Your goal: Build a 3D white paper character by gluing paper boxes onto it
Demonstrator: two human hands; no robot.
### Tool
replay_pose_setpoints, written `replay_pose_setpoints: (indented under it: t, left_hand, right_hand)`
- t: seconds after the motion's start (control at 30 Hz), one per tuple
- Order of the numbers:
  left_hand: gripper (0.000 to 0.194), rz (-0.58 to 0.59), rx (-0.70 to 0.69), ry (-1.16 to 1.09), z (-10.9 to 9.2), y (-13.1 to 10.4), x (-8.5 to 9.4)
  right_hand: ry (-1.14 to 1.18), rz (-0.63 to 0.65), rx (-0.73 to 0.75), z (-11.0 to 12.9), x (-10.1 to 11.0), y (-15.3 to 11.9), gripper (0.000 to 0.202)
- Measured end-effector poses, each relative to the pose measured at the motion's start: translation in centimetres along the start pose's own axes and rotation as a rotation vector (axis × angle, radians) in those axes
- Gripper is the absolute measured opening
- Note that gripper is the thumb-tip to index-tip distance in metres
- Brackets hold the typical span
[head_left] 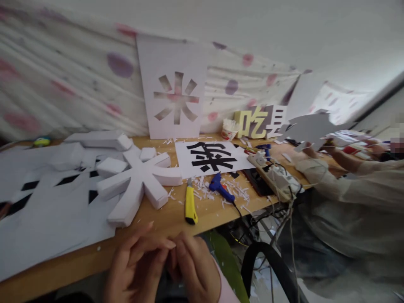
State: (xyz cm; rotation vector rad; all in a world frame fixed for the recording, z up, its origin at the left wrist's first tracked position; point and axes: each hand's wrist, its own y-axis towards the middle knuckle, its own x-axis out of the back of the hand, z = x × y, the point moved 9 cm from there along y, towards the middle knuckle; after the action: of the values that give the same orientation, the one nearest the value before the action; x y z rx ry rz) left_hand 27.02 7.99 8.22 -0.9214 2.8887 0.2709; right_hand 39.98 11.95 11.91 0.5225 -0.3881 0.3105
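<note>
My left hand (pixel 137 263) and my right hand (pixel 196 265) meet in front of the table's near edge. Thumb and forefinger of the left are pinched together, while its other fingers curl loosely. The right hand's fingers are bent closed against the left fingertips. Whatever lies between them, if anything, is too small to make out. Just beyond my hands lies a white three-dimensional character (pixel 139 179) built of foam board or card. To its right are a yellow utility knife (pixel 191 204) and a blue glue gun (pixel 221 188), both resting on the wooden table (pixel 176 219).
White scraps (pixel 202 185) litter the tabletop around a sheet with a black printed character (pixel 214 158). A cut-out board (pixel 145 84) leans at the back. Power strips (pixel 277 176) trail cables off the edge. At right, another person's arms (pixel 344 181) hold a grey sheet (pixel 312 126).
</note>
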Motion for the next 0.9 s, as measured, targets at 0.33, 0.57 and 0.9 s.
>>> replay_pose_setpoints:
  t: [0.33,0.57,0.9]
  left_hand:
    - [0.034,0.121,-0.036,-0.034,-1.2,0.1,-0.4]
    - [0.031,0.145,-0.015,-0.048,-1.6,0.0,-0.4]
    - [0.032,0.114,0.000,-0.029,-1.2,0.0,0.0]
  right_hand:
    - [0.136,0.114,0.058,0.2,-0.8,-0.5,0.039]
    - [0.098,0.130,0.108,0.7,-0.9,-0.5,0.034]
    - [0.093,0.137,0.019,0.0,-1.4,-0.4,0.041]
